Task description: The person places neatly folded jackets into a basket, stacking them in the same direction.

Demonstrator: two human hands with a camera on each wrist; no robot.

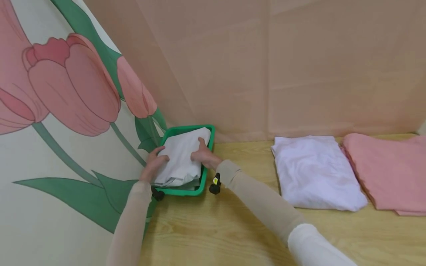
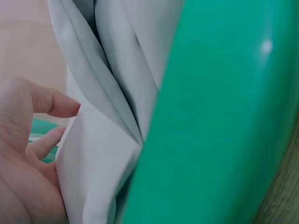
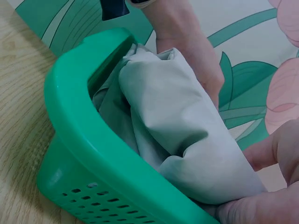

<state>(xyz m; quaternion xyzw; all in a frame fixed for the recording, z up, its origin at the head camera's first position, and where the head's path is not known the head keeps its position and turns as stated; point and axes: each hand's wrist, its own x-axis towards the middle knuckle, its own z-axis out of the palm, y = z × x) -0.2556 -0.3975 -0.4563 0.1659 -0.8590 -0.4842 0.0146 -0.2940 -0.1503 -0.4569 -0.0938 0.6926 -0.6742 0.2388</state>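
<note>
A folded pale grey-white cloth (image 1: 179, 157) lies in a green plastic basket (image 1: 186, 192), rising a little above its rim. At the cloth's left side my left hand (image 1: 154, 164) holds it, thumb over the top. My right hand (image 1: 205, 155) grips the opposite side near the basket's right rim. Loose folds of the cloth (image 2: 88, 154) hang beside the rim in the left wrist view, with the thumb touching them. In the right wrist view the cloth's rounded fold (image 3: 187, 135) bulges over the rim, and my right fingers are partly hidden behind it.
A folded white-lavender cloth (image 1: 316, 173) lies to the right on the wooden surface (image 1: 213, 229), beside a folded pink cloth (image 1: 389, 173). A wall with painted tulips (image 1: 76, 85) stands close on the left. Beige sheeting (image 1: 233, 66) hangs behind the basket.
</note>
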